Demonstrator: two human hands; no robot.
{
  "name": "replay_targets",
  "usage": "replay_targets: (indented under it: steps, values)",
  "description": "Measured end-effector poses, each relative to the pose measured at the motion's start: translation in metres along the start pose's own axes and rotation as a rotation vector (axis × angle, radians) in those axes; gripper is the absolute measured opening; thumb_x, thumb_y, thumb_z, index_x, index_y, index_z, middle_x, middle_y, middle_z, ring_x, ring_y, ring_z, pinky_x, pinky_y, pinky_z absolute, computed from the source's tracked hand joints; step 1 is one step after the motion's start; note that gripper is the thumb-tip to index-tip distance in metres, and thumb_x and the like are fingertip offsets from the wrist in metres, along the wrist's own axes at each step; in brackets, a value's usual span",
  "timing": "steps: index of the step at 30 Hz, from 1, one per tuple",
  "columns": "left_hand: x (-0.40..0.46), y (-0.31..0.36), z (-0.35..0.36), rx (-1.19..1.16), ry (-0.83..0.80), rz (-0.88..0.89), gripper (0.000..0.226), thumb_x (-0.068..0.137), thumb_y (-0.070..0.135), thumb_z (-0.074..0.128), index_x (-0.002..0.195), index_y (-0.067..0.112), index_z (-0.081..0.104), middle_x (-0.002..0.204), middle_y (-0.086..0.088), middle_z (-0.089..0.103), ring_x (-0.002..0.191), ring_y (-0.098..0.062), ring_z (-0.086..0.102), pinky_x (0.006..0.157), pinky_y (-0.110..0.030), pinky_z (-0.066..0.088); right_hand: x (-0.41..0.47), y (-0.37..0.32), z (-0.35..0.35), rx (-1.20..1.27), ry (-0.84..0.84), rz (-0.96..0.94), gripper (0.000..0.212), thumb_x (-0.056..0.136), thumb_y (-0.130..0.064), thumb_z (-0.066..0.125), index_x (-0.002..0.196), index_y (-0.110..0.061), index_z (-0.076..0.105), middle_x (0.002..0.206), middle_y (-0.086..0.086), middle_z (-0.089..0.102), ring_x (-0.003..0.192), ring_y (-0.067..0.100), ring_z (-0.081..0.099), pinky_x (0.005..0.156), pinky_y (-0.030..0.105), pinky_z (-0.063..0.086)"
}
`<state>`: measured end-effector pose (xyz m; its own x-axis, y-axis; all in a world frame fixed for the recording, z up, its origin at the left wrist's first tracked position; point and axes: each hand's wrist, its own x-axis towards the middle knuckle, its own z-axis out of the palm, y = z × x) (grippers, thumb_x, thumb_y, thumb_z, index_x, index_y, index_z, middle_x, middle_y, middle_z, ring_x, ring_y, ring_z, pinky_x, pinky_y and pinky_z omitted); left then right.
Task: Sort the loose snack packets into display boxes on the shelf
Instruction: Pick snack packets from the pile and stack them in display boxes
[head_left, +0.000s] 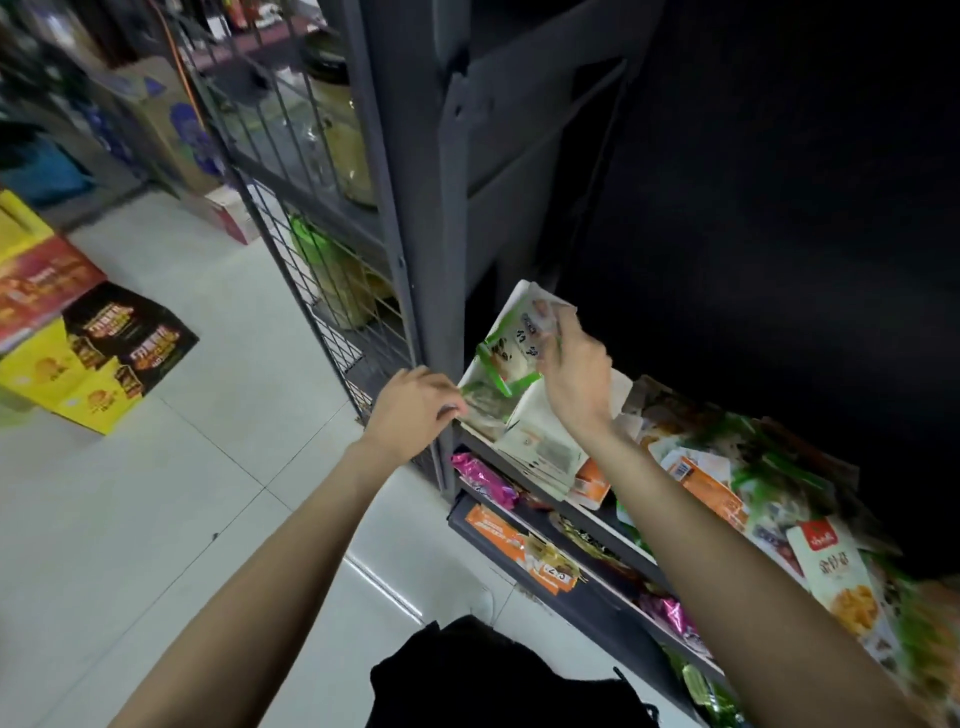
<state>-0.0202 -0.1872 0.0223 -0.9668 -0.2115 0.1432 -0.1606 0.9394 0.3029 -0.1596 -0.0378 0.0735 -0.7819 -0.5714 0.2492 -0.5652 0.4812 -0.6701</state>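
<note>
A white display box (506, 306) stands at the left end of the dark shelf (613, 525), tipped toward me. My right hand (574, 374) grips a green and white snack packet (511, 353) over the box's open front. At the box's left front corner my left hand (415, 410) pinches another green packet (485, 400). A stack of pale packets (540, 452) lies at the box's front. To the right, loose orange, green and white packets (727, 478) are heaped along the shelf.
A grey shelf upright (415, 208) and a wire mesh panel (322, 291) stand left of the box. Lower shelves hold pink packets (483, 475) and orange packets (493, 530). Yellow and black cartons (98, 358) sit on the white tiled floor at the left.
</note>
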Motion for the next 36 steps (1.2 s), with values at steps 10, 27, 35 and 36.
replay_targets:
  steps: [10,27,35,36]
  values:
    - [-0.001,-0.014,0.015,-0.025,0.112,-0.010,0.027,0.066,0.003,0.075,0.077,0.027,0.068,0.076,0.009,0.068,0.067,-0.015,0.062,0.064,-0.026,0.044,-0.001,0.021,0.042,-0.365,-0.414,-0.177,0.027,0.098,-0.028,0.045,0.116,-0.028,0.065,0.111,-0.004,0.065,0.101,0.020,0.058,0.078,0.030,0.041]
    - [-0.016,0.040,0.001,-0.216,0.353,-0.326,0.020,0.072,0.018,0.059,0.091,0.017,0.067,0.087,0.002,0.066,0.080,-0.019,0.056,0.063,-0.023,0.039,-0.039,0.027,0.010,0.045,-0.269,-0.081,0.025,0.097,-0.022,0.050,0.115,-0.016,0.066,0.110,-0.002,0.069,0.101,0.012,0.061,0.095,0.032,0.044]
    - [0.011,0.188,0.028,-0.619,0.044,-0.047,0.020,0.084,0.021,0.060,0.103,0.016,0.053,0.079,0.009,0.055,0.068,-0.005,0.051,0.059,-0.019,0.044,-0.129,0.134,-0.076,-0.258,0.055,0.311,0.020,0.091,-0.009,0.059,0.107,-0.013,0.069,0.088,0.006,0.073,0.072,0.025,0.069,0.059,0.029,0.053]
    - [0.016,0.197,0.044,-0.596,-0.032,-0.030,0.025,0.085,0.019,0.060,0.109,0.015,0.052,0.086,0.006,0.057,0.072,-0.007,0.052,0.061,-0.020,0.045,-0.137,0.149,-0.080,-0.309,0.022,0.381,0.024,0.089,-0.007,0.060,0.111,-0.012,0.068,0.099,0.009,0.072,0.083,0.028,0.068,0.067,0.033,0.054]
